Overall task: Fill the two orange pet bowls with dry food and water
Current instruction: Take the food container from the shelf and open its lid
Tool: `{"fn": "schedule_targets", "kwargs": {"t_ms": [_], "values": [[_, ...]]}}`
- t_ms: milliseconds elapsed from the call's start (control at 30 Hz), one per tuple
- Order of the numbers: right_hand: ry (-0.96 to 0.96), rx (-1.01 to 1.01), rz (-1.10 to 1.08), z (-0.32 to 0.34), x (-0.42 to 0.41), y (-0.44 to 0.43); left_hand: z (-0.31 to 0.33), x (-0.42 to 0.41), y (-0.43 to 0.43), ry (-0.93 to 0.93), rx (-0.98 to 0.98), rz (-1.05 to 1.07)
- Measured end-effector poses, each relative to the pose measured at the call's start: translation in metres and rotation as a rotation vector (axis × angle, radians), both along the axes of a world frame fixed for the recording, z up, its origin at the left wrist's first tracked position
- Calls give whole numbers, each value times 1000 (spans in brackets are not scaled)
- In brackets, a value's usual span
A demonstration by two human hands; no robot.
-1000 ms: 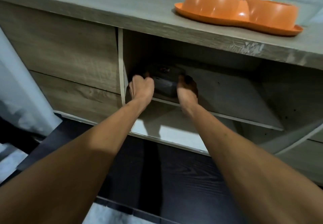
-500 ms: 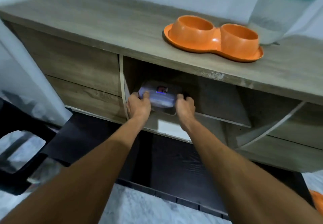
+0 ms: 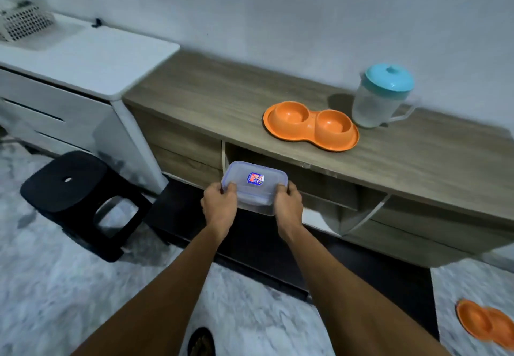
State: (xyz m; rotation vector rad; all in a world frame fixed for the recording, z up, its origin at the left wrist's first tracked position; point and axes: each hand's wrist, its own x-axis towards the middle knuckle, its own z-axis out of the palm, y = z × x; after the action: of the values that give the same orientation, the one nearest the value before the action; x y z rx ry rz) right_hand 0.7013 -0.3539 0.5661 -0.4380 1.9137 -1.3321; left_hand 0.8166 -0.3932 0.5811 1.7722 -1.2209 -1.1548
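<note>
A clear plastic food container [image 3: 254, 186] with a lid and a blue-red label is held in front of the cabinet's open shelf. My left hand [image 3: 219, 209] grips its left end and my right hand [image 3: 288, 208] grips its right end. What is inside it cannot be told. The orange double pet bowl [image 3: 311, 124] sits on the wooden cabinet top [image 3: 211, 91], both cups looking empty. Just right of the bowl stands a translucent pitcher [image 3: 381, 97] with a teal lid.
A black plastic stool [image 3: 75, 197] stands on the marble floor at left, beside a white cabinet [image 3: 91, 60] with a white basket [image 3: 23, 20] on it. A second orange double bowl [image 3: 486, 322] lies on the floor at lower right. A dark mat fronts the cabinet.
Both hands have pulled the container out of the cabinet's shelf and lifted it toward me. The view has risen and backed off, showing the pitcher, stool and floor.
</note>
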Motion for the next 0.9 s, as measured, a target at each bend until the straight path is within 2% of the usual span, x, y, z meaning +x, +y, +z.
{"fn": "schedule_targets", "kwargs": {"t_ms": [200,333,600,700,900], "values": [[35,-45,33,74,-4,-9,62,-2,-11,24,-55,32],[52,-83,58,96,-9,-43,79,-5,-43,84,-115,35],[72,-116,14,103,-19,-149,87,-16,-155,139,-136,-29],[62,-87,-21,87,-22,-204,81,-19,-210,181,-110,-96],[27,-47,-83,70,-19,-272,60,-15,-294,151,-51,-211]]}}
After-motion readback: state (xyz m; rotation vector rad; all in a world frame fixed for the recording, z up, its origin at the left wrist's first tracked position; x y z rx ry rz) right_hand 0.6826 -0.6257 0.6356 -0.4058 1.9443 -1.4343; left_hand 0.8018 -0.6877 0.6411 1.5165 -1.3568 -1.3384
